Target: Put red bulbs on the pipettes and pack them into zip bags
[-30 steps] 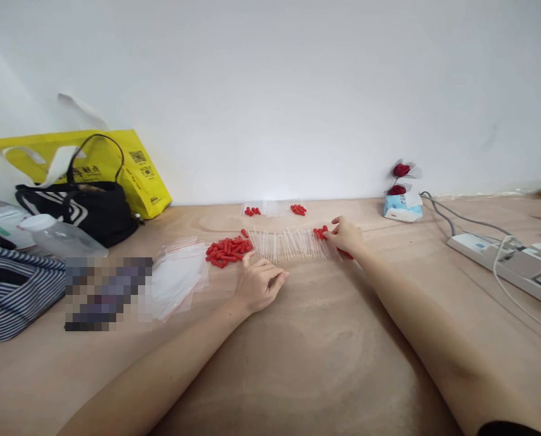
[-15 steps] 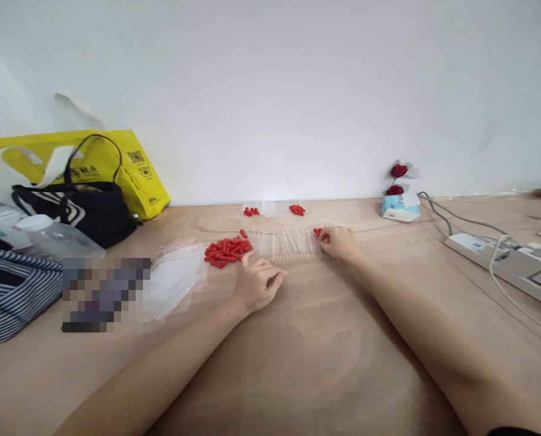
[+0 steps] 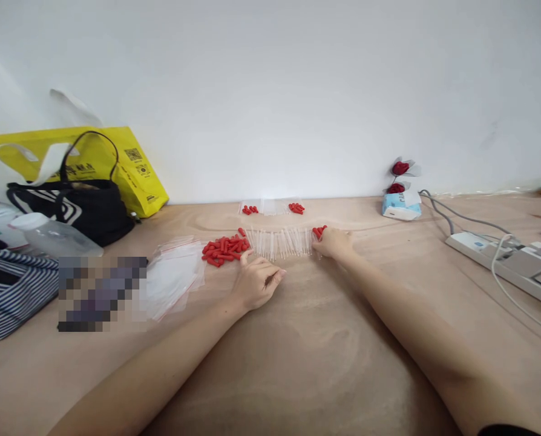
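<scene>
Right of centre, the right grip (image 3: pixel 335 243) hides whether it pinches any thin clear pieces (image 3: pixel 275 244). Pixelation blurs a dark object (image 3: pixel 104 295), lower left. The left edge cuts the striped bag (image 3: pixel 16 297), the right edge the power strip (image 3: pixel 481 247).

Objects are carried by a pale wooden tabletop (image 3: pixel 316 375). On its left, a striped bag (image 3: pixel 16 300) and a black handbag (image 3: pixel 98 209) are set; centrally, flat plastic bags (image 3: pixel 173 275), heaped red pieces (image 3: pixel 225 250) and clear tubes (image 3: pixel 277 243) are laid; on the right, a tissue pack (image 3: pixel 401 209) and a power strip (image 3: pixel 501 257) are placed.
</scene>
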`<action>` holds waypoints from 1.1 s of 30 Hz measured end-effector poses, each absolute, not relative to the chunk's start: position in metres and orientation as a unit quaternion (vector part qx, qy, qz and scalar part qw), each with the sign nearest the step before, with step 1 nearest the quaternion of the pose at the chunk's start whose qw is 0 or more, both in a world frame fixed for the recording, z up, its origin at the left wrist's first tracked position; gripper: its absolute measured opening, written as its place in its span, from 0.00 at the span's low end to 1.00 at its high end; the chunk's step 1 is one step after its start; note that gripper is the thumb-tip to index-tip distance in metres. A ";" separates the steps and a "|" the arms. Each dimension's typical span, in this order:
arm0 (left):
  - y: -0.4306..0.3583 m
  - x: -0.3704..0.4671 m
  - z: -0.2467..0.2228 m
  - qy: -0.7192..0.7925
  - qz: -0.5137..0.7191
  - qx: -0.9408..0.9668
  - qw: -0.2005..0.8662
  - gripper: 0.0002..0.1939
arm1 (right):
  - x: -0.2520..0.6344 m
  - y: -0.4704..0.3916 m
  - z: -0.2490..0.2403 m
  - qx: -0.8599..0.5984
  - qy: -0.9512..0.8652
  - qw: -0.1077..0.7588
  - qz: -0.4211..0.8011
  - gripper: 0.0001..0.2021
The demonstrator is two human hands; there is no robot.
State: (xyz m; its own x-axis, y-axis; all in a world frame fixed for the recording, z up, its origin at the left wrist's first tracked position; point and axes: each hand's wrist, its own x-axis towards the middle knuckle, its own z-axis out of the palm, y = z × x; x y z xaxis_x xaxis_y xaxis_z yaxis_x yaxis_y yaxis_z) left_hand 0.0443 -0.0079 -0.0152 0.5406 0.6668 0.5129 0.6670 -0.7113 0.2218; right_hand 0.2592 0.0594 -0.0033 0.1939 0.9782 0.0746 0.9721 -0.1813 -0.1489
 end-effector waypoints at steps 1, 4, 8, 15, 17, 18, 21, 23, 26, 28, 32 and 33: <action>-0.008 0.044 -0.015 -0.379 -0.292 -0.878 0.000 0.13 | 0.258 0.060 -0.002 -0.773 -0.629 0.079 0.025 0.09; -0.007 0.044 -0.016 -0.379 -0.293 -0.878 0.003 0.13 | 0.256 0.061 -0.002 -0.782 -0.617 0.078 0.044 0.09; -0.007 0.043 -0.017 -0.379 -0.290 -0.878 0.000 0.14 | 0.257 0.059 -0.001 -0.784 -0.613 0.081 0.053 0.10; -0.007 0.044 -0.017 -0.399 -0.310 -0.863 -0.024 0.12 | 0.252 0.046 0.012 -0.761 -0.633 0.118 0.076 0.11; -0.003 0.043 -0.019 -0.413 -0.321 -0.851 -0.042 0.11 | 0.242 0.037 0.014 -0.723 -0.664 0.165 0.100 0.11; -0.001 0.042 -0.020 -0.422 -0.327 -0.844 -0.058 0.11 | 0.235 0.032 0.013 -0.695 -0.682 0.196 0.115 0.10; 0.006 0.040 -0.022 -0.446 -0.361 -0.807 -0.141 0.15 | 0.209 0.012 0.006 -0.596 -0.737 0.276 0.160 0.10; 0.008 0.040 -0.023 -0.446 -0.393 -0.775 -0.213 0.17 | 0.192 0.000 -0.001 -0.542 -0.773 0.298 0.143 0.11; 0.007 0.042 -0.022 -0.427 -0.433 -0.736 -0.296 0.17 | 0.179 -0.013 -0.011 -0.487 -0.805 0.326 0.089 0.11; 0.005 0.042 -0.021 -0.427 -0.459 -0.716 -0.306 0.16 | 0.182 -0.013 -0.014 -0.465 -0.813 0.344 0.068 0.11; 0.007 0.036 -0.019 -0.457 -0.474 -0.718 -0.225 0.14 | 0.223 0.006 -0.010 -0.530 -0.761 0.373 -0.001 0.11; 0.008 0.033 -0.019 -0.460 -0.473 -0.725 -0.199 0.14 | 0.240 0.014 -0.008 -0.569 -0.735 0.368 -0.018 0.11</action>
